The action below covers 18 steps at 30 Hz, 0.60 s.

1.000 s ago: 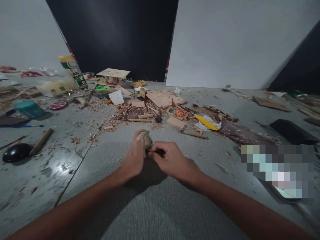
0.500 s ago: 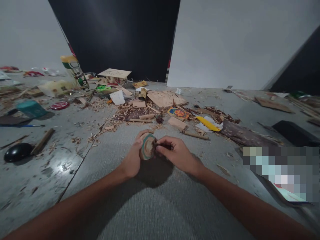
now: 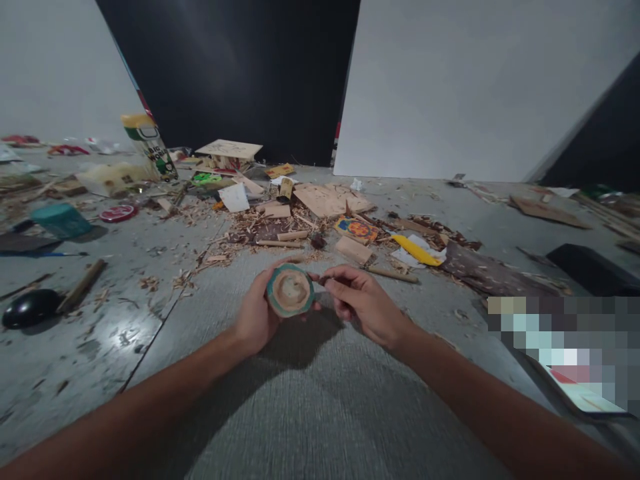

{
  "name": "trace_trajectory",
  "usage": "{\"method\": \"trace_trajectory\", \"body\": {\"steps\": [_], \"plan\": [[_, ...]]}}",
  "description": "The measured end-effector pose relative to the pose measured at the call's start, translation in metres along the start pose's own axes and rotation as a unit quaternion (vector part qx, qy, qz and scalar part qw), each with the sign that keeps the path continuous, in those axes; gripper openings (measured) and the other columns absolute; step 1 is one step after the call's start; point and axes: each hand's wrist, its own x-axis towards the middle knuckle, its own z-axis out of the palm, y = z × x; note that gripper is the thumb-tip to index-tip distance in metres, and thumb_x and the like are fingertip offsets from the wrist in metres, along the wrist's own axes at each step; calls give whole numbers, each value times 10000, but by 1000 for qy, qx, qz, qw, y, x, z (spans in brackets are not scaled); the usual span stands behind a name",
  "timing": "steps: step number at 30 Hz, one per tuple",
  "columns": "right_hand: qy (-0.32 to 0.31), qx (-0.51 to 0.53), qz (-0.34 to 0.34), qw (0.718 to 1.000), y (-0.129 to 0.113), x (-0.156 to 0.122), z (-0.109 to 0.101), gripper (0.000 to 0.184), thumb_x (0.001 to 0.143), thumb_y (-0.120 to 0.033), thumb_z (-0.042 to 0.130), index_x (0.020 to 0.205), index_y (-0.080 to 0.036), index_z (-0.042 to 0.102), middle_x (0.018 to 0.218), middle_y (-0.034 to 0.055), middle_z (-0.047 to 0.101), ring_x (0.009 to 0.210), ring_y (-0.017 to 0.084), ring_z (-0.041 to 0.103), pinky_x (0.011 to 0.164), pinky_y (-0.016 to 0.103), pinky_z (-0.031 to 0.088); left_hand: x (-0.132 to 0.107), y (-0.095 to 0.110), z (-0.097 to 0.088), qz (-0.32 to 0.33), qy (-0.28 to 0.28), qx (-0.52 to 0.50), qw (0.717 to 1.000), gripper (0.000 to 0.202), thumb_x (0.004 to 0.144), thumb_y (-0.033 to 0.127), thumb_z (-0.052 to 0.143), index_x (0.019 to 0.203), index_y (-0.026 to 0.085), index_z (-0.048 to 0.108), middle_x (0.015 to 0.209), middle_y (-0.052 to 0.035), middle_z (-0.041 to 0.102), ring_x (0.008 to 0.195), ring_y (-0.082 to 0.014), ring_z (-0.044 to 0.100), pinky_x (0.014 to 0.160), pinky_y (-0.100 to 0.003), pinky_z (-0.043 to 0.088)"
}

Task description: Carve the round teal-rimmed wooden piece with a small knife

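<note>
My left hand [image 3: 255, 313] is wrapped round a small round wooden piece [image 3: 290, 291] with a teal rim and a pale hollowed face, which is turned up toward me. My right hand [image 3: 363, 303] sits just to its right, fingers curled on a thin dark tool [image 3: 325, 280] whose tip is at the piece's rim. Both hands hover low over the grey floor [image 3: 310, 400].
Wood shavings, wooden blocks and boards [image 3: 330, 198] lie scattered beyond the hands, with a yellow piece [image 3: 414, 248] at the right. A teal container [image 3: 60, 219], a black oval object [image 3: 29, 308] and a stick [image 3: 80, 285] lie at the left. A tall printed can [image 3: 149, 147] stands at the back.
My left hand has turned the round piece so its hollowed face points at me and raised it slightly. My right hand has drawn a little to the right.
</note>
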Motion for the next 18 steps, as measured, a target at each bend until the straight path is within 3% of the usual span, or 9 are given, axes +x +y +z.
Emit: {"method": "trace_trajectory", "body": {"steps": [2, 5, 7, 9, 12, 15, 18], "plan": [[-20, 10, 0, 1000, -4, -1, -1, 229, 770, -363, 746, 897, -195, 658, 565, -58, 607, 421, 73, 514, 395, 193, 354, -1, 2, 1, -15, -4, -6, 1000, 455, 918, 518, 410, 1266, 230, 466, 877, -54, 713, 558, -208, 664, 382, -268, 463], [-48, 10, -13, 999, -9, -2, -1, 258, 786, -417, 735, 857, -192, 632, 724, 8, 688, 585, 129, 653, 456, 217, 444, -1, 4, 2, -53, -40, -14, 998, 494, 939, 553, 382, 1189, 166, 561, 807, -80, 707, 604, -219, 668, 381, -266, 477], [-43, -18, -34, 998, -10, -2, -2, 266, 806, -426, 725, 805, -194, 594, 703, 0, 660, 568, 116, 628, 459, 218, 451, -1, 6, 3, -68, -36, -25, 997, 443, 947, 480, 417, 1068, 116, 637, 842, -111, 718, 709, -222, 687, 521, -312, 571], [-26, -53, -55, 997, -8, 0, -5, 248, 812, -385, 724, 813, -209, 551, 656, -32, 616, 514, 97, 579, 453, 218, 444, 0, 8, 5, -69, 5, -39, 997, 331, 941, 351, 465, 995, 101, 676, 928, -119, 730, 826, -220, 695, 720, -364, 609], [1, -87, -59, 994, -4, 5, -12, 281, 817, -296, 695, 1020, -248, 508, 660, -58, 607, 494, 114, 573, 454, 237, 439, 2, 11, 7, -70, 88, -53, 992, 246, 930, 249, 499, 961, 104, 695, 1025, -114, 731, 929, -214, 686, 884, -392, 574], [20, -135, -42, 990, -1, 6, -14, 309, 839, -259, 640, 1118, -249, 505, 624, -66, 554, 474, 120, 531, 448, 245, 407, 3, 8, 9, -40, 128, -34, 990, 228, 917, 310, 578, 946, 118, 698, 998, -96, 731, 884, -185, 679, 844, -319, 554], [-12, -169, 1, 986, 0, 2, -6, 174, 926, -354, 539, 1058, -239, 538, 573, -75, 440, 450, 115, 446, 436, 241, 352, 2, 1, 11, 10, 100, -1, 995, 273, 840, 384, 699, 912, 120, 691, 911, -67, 724, 792, -134, 649, 779, -235, 516]]}}
